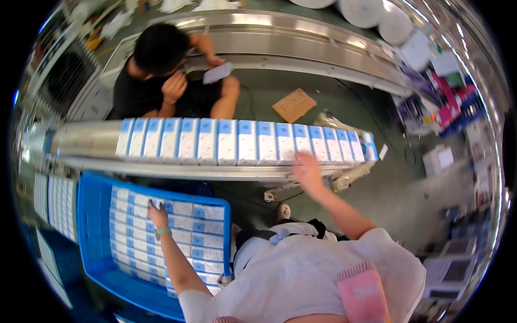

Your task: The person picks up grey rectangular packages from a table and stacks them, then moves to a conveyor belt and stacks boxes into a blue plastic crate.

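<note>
White-and-blue boxes [247, 142] stand in 1 row on the conveyor [89, 139]; beyond are a steel track [301, 39] and a seated co-worker [160, 51]. Just beside the conveyor, a blue crate [97, 231] holds more in packed rows. Left hand [158, 216], fingers parted, is at these; right hand [307, 171], blurred, at the row's front. I cannot tell whether either grips.

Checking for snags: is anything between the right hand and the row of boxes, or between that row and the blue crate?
Nothing visible between the right hand and the row of boxes. Between that row and the blue crate run the conveyor's metal edge and the crate's rim.
</note>
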Tool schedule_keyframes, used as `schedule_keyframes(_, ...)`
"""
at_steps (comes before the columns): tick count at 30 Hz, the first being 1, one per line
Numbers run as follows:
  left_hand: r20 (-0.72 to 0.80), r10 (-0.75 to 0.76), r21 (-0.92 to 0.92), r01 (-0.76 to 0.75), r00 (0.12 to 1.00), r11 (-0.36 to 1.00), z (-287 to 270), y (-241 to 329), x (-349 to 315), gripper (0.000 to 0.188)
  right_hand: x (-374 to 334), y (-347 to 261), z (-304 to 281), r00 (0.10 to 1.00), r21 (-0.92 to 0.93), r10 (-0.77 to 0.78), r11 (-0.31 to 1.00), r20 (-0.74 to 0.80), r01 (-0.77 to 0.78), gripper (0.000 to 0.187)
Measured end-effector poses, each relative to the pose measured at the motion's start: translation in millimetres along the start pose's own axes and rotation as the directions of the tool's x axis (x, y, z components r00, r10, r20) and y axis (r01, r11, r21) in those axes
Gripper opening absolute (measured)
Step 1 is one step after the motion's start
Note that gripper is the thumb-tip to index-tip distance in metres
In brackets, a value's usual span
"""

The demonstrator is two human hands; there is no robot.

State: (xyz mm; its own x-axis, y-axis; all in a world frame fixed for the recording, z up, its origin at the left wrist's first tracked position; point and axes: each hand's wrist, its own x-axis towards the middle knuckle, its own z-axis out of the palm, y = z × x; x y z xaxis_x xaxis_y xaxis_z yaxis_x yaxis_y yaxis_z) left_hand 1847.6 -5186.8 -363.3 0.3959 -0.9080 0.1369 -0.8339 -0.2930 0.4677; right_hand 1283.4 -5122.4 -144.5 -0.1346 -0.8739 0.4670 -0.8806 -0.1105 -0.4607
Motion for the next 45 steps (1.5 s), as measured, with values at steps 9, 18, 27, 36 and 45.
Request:
schedule_keyframes(9, -0.158, 0.514, -0.438, -0.527, 0.843, 0.729, -124, 390, -48, 0.028, -18, 288, -142, 0.735, -0.402, 0.663, 0.641, -0.140, -0.654, 0.060)
schedule_keyframes(18, 0.226, 0.660, -0.098, -0.657, 0.717, 0.747, -19, 498, -99, 0.056, 11, 273, -152, 0.588, -0.366, 0.808, 0.557, 0.033, -0.745, 0.080)
schedule_keyframes(27, 0.410, 0.215, 0.201, -0.317, 0.887, 0.927, -24, 528, -103, 0.080, 15, 214, -141, 0.650, -0.198, 0.723, 0.690, 0.234, -0.697, 0.093)
schedule_keyframes(36, 0.745, 0.062, 0.338, -0.457, 0.664, 0.823, 9, 528, -64, 0.095, 26, 182, -147, 0.526, -0.438, 0.809, 0.586, 0.263, -0.682, 0.085)
schedule_keyframes(45, 0.624, 0.255, 0.153, -0.435, 0.739, 0.887, -8, 554, -104, 0.086, 36, 229, -159, 0.537, -0.520, 0.774, 0.628, 0.336, -0.579, 0.077)
